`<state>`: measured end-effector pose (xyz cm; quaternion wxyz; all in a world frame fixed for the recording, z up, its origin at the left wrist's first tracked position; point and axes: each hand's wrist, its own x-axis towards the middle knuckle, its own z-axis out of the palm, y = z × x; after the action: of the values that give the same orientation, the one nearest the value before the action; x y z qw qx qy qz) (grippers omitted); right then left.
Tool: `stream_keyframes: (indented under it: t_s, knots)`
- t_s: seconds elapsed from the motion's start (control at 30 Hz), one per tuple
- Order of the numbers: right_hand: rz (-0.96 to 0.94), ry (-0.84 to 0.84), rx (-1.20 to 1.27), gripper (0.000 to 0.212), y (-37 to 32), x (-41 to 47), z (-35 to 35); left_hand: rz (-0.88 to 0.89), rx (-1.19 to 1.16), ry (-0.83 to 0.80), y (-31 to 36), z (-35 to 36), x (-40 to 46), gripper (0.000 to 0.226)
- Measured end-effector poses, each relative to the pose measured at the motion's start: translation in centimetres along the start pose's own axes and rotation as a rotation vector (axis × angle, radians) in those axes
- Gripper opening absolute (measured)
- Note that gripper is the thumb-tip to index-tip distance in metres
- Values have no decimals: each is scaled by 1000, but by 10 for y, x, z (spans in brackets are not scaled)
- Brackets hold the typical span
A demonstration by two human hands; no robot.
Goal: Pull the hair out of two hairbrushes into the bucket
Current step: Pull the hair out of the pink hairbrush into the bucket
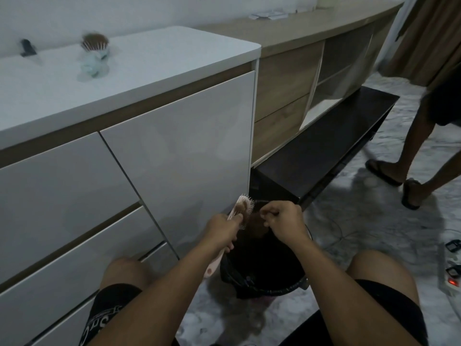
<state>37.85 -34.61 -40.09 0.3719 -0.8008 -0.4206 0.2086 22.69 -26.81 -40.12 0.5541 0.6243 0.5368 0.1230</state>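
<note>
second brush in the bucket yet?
No, the second brush sits on the white counter, hair in its bristles, far from the bucket.

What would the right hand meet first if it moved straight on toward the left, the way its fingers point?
Probably the hair on the pink brush that the left hand holds; the right hand is very near it above the bucket. Depth is unclear.

**Pale pink, brown and black**

A pale pink plastic hairbrush (239, 213) carries brown hair (245, 208). The round bucket (262, 278) wears a black liner. On the glossy white cabinet top (154, 61) near its back edge, a 2nd brush (95, 44) holds brown hair. The floor (374, 228) is grey-white marbled.
</note>
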Motion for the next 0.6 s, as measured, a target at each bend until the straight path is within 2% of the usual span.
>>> stream_keyframes:
  t_s: [0.1, 0.23, 0.37, 0.47, 0.6]
  knots:
    - [14, -54, 6, 25, 0, 0, -1, 3, 20, -1, 1, 1, -1, 37]
    - [-98, -163, 33, 43, -3, -5, 0, -2, 34, -7, 2, 3, -2, 36]
    - [-96, -164, 34, 12, -6, -7, 3, -1, 33, -13, 4, 3, -3, 35]
    - [-13, -83, -22, 21, -4, -4, 2, 2, 33, 4, 3, 2, -2, 36]
    - [4, -93, -22, 25, -3, -3, -2, 1, 25, 2, 3, 1, -1, 37]
